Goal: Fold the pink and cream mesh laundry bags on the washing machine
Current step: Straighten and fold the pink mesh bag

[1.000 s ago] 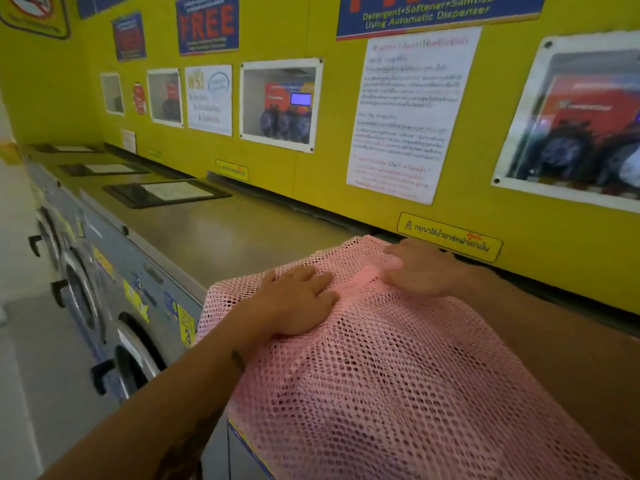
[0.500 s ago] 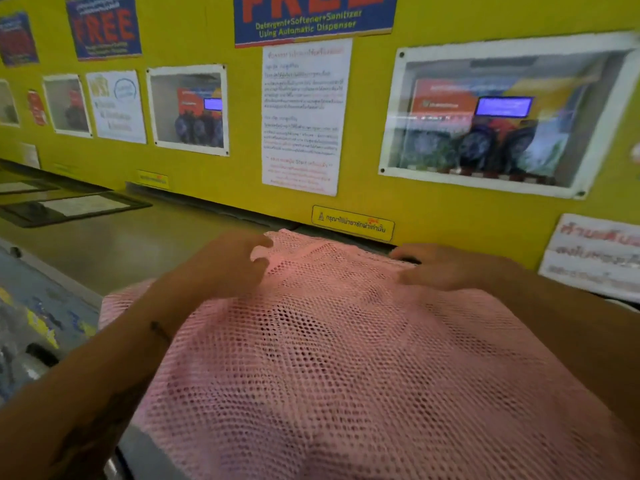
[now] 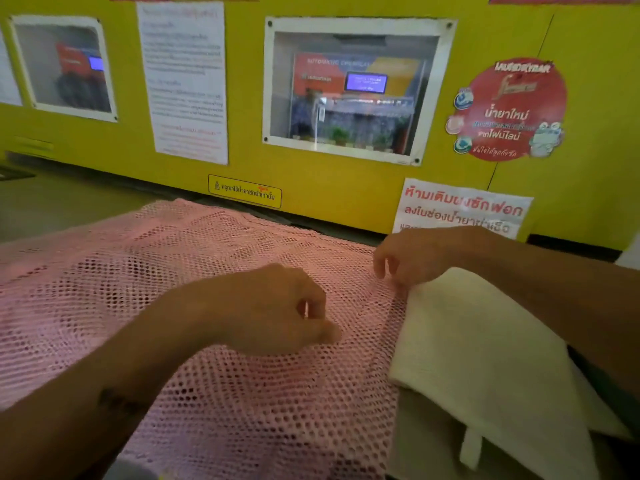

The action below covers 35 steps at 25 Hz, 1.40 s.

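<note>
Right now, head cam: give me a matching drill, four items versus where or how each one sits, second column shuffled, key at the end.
Items:
1. pink mesh bag
2. cream mesh bag
3. left hand
4. right hand

Places or states:
A. at the far edge where the pink and cream bags meet
B. spread wide across the machine top, filling the middle and left of the view
C. curled above the middle of the pink mesh
D. lying to the right, its edge overlapping the pink mesh

Pairs: 1-B, 2-D, 3-C, 4-A
</note>
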### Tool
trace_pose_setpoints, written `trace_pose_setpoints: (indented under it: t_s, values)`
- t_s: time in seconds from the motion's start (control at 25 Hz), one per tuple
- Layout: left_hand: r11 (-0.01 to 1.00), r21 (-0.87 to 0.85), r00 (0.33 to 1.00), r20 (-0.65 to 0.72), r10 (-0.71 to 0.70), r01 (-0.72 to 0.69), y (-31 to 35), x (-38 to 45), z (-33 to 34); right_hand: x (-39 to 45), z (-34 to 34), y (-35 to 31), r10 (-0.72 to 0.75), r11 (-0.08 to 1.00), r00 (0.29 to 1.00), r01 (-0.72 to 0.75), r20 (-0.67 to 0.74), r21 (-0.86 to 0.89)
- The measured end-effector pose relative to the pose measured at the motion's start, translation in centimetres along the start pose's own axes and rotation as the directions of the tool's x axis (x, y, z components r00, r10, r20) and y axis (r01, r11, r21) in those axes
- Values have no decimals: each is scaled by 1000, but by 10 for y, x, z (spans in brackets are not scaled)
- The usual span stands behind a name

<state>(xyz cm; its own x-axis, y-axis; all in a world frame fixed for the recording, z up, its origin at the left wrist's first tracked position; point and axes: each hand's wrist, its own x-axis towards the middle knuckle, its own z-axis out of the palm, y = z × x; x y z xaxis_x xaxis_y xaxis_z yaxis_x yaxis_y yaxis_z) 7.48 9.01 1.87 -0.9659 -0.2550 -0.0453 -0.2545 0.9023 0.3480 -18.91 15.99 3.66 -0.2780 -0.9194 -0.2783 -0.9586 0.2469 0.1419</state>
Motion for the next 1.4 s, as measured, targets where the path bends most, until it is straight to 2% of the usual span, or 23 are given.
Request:
trace_pose_setpoints:
  t_s: [0.08, 0.28, 0.4, 0.48, 0.52, 0.6, 0.68, 0.76, 0.84, 0.92, 1.08, 1.24, 1.32, 1.4]
  values:
    - [1000, 11, 997, 75, -19, 18, 13, -2, 19, 0, 12, 2, 0, 1000, 1000, 0, 3, -6]
    - [996, -85, 998, -51, 29, -34, 23, -3, 25, 3, 20, 5, -66, 994, 991, 55, -120, -96]
    - [991, -135, 992, -123, -7, -9, 26, -4, 23, 6, 20, 10, -40, 954, 985, -13, -167, -301]
    - [997, -72, 993, -118, -13, 5, 33, -4, 30, 7, 20, 13, 14, 874, 977, -116, -214, -471]
    - [999, -34, 994, -110, -19, 16, 38, -3, 35, 8, 20, 15, 42, 852, 975, -149, -219, -503]
    - [999, -6, 993, -111, -37, 37, 46, -3, 44, 11, 19, 14, 49, 887, 981, -129, -187, -443]
    - [998, -17, 991, -117, -56, 55, 50, -3, 49, 12, 18, 12, 28, 977, 992, -53, -123, -207]
    - [997, 4, 993, -93, -76, 76, 53, -3, 53, 10, 16, 8, 17, 1000, 1000, -17, 3, 13]
    - [995, 35, 993, -83, -87, 90, 55, -3, 55, 9, 14, 5, 22, 999, 994, -27, 105, 46]
    - [995, 5, 989, -110, -97, 98, 53, -2, 54, 9, 13, 4, 25, 999, 993, -28, 114, 29]
    - [993, -47, 969, -220, -116, 108, 42, -2, 52, 12, 22, 8, -41, 999, 994, 38, -103, -34]
    - [992, -126, 947, -319, -41, 1, 27, -12, 41, 23, 31, 4, -83, 992, 955, 52, -284, -116]
    - [988, -140, 933, -361, 14, -68, 12, -20, 30, 30, 12, -4, -150, 986, 907, 106, -395, -130]
    - [970, -210, 921, -388, 33, -124, -10, -30, 15, 40, -15, -17, -220, 975, 825, 165, -520, -151]
